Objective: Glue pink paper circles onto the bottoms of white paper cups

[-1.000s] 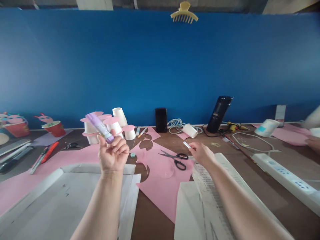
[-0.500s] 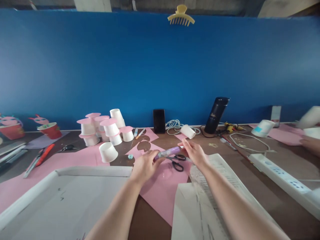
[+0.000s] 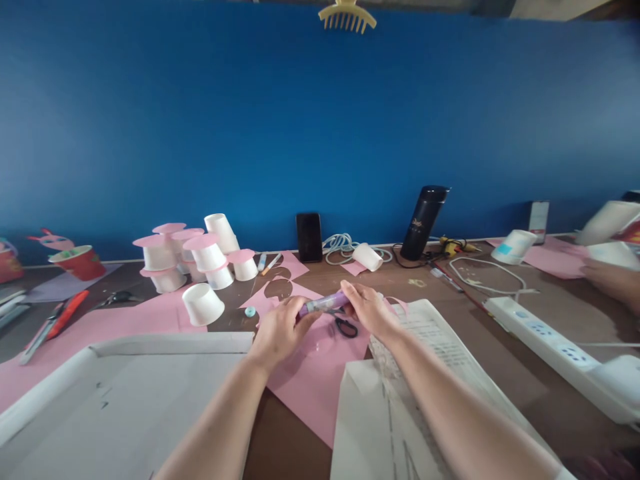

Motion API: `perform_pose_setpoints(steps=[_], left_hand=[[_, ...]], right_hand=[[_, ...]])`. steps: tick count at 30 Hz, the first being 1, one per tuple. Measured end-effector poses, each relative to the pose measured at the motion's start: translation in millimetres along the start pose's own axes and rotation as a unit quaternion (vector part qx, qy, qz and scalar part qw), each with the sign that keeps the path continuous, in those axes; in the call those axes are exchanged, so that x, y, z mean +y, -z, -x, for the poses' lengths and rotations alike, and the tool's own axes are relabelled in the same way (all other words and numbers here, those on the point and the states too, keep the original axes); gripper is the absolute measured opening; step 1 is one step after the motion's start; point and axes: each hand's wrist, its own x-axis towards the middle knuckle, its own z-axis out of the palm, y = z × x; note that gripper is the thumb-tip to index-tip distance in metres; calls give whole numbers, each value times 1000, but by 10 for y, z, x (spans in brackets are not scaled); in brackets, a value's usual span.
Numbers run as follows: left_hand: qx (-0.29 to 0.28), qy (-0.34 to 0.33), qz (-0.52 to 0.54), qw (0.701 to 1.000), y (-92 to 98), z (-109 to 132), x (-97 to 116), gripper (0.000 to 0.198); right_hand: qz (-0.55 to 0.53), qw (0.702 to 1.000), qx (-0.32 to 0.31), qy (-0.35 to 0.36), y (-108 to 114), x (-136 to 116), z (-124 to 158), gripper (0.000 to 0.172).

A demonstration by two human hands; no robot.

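Observation:
Between both hands lies a slim purple glue stick (image 3: 324, 304), held nearly level above the pink paper. My left hand (image 3: 280, 331) is closed round its left end. The fingers of my right hand (image 3: 367, 308) are closed on its right end, which they partly hide. Just under the stick, black-handled scissors (image 3: 346, 327) rest on the pink paper (image 3: 311, 387); their blades are mostly covered. A small teal ring-shaped piece (image 3: 250, 311) sits left of my hands, near a round hole cut in the paper.
White paper cups (image 3: 161, 257) topped with pink discs are stacked at the left, beside a loose cup (image 3: 203, 305). Behind stand a phone (image 3: 309, 238) and a black flask (image 3: 425, 223). A power strip (image 3: 560, 353) lies right, near another person's hand (image 3: 613, 277). A cutter (image 3: 55, 327) lies far left.
My right hand has come in closer to the left hand and closed over the glue stick's right end, covering more of the scissors. The whole view has shifted slightly.

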Motion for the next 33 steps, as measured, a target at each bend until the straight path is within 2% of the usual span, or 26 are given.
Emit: perform_pose_setpoints(steps=[5, 10, 13, 16, 18, 26, 33], left_hand=[[-15, 72, 121, 990, 69, -13, 54, 39], [0, 121, 241, 963, 129, -29, 46, 39], [7, 122, 318, 940, 132, -37, 21, 37], [6, 105, 368, 924, 119, -40, 6, 50], [6, 94, 382, 919, 106, -42, -1, 56], [10, 64, 377, 924, 77, -62, -45, 43], [-4, 98, 345, 934, 134, -52, -2, 44]], right_hand=[[-33, 999, 4, 14, -36, -10, 20, 48], [-123, 991, -43, 31, -106, 50, 10, 36], [-171, 983, -53, 26, -133, 83, -12, 30], [-230, 972, -42, -10, -139, 107, -36, 30], [-261, 964, -32, -34, -132, 112, -45, 31], [-325, 942, -39, -78, -96, 42, -10, 34], [-354, 931, -52, -76, -91, 42, -28, 35]])
